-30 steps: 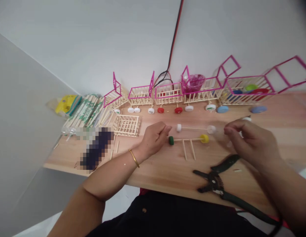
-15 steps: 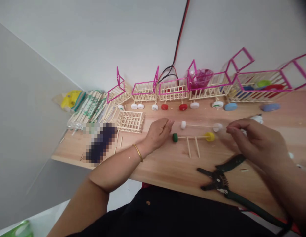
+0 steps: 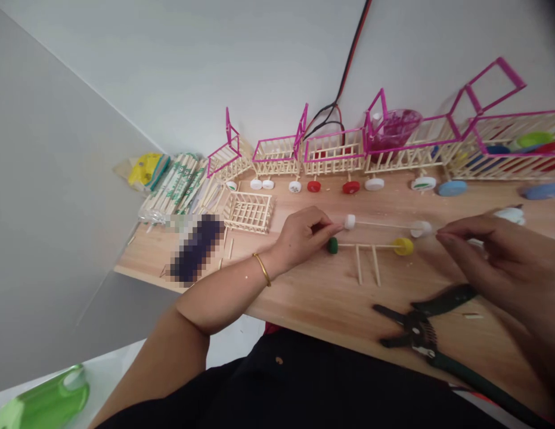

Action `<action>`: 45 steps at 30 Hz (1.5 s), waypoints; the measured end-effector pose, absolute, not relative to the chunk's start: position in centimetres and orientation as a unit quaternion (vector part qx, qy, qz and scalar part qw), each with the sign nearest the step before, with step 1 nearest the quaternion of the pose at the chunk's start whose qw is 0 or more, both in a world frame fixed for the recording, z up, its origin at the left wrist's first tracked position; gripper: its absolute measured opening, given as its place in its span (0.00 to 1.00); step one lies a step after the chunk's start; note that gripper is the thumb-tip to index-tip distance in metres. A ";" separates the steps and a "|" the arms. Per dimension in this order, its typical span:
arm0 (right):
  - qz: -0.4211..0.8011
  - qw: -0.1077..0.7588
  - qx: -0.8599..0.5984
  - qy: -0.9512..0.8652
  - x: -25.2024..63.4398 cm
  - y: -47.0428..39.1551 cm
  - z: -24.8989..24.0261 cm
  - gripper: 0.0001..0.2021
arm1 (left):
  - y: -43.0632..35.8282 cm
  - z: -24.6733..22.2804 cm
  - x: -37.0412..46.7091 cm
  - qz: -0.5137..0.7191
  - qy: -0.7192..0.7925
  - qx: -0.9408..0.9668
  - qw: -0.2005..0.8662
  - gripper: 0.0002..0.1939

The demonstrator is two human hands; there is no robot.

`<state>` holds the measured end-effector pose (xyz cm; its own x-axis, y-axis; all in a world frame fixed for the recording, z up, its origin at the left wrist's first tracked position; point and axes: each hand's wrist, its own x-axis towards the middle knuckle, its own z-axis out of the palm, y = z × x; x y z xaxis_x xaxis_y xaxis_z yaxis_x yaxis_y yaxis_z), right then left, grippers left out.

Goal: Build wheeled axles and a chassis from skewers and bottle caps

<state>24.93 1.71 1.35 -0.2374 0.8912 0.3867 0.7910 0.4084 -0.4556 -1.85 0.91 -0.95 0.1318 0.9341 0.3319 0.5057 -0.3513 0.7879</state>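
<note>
My left hand [image 3: 304, 238] is closed, thumb and index finger pinched beside the white cap [image 3: 349, 221] at one end of a thin stick [image 3: 384, 224]; what the fingertips hold, if anything, is too small to tell. My right hand [image 3: 496, 256] is pinched near the white cap [image 3: 421, 229] at the stick's other end, and its fingertip contents cannot be made out. Just in front lies a second axle with a green cap [image 3: 333, 245] and a yellow cap [image 3: 403, 246]. Two short sticks [image 3: 376, 266] extend from it toward me.
Several stick carts with pink rims [image 3: 277, 156] line the wall. A small stick crate [image 3: 248, 212] stands left of centre. Green-handled pliers [image 3: 420, 333] lie near the front edge. Bundled sticks [image 3: 174, 182] and a yellow bag [image 3: 147, 170] are at the far left.
My left hand has turned and its fingertips have come closer to the near white cap. The whole view has shifted, with the table items appearing further right.
</note>
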 end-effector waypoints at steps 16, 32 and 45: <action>0.049 0.318 -0.443 -0.837 25.7 2.7 1.0 0.05 | 1.0 -0.7 -1.8 0.420 0.527 0.700 0.239 0.14; 0.069 0.344 -0.376 -0.857 25.8 2.5 1.8 0.03 | 1.1 -0.6 -1.9 0.395 0.519 0.706 0.276 0.12; 0.107 0.320 -0.389 -0.857 25.8 2.8 1.2 0.02 | 1.2 -0.6 -1.9 0.384 0.505 0.723 0.273 0.11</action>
<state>25.82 2.76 1.24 -0.4921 0.7360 0.4649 0.5986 0.6739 -0.4331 -1.94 1.19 -0.62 0.1936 0.9404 0.2797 0.5209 -0.3401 0.7829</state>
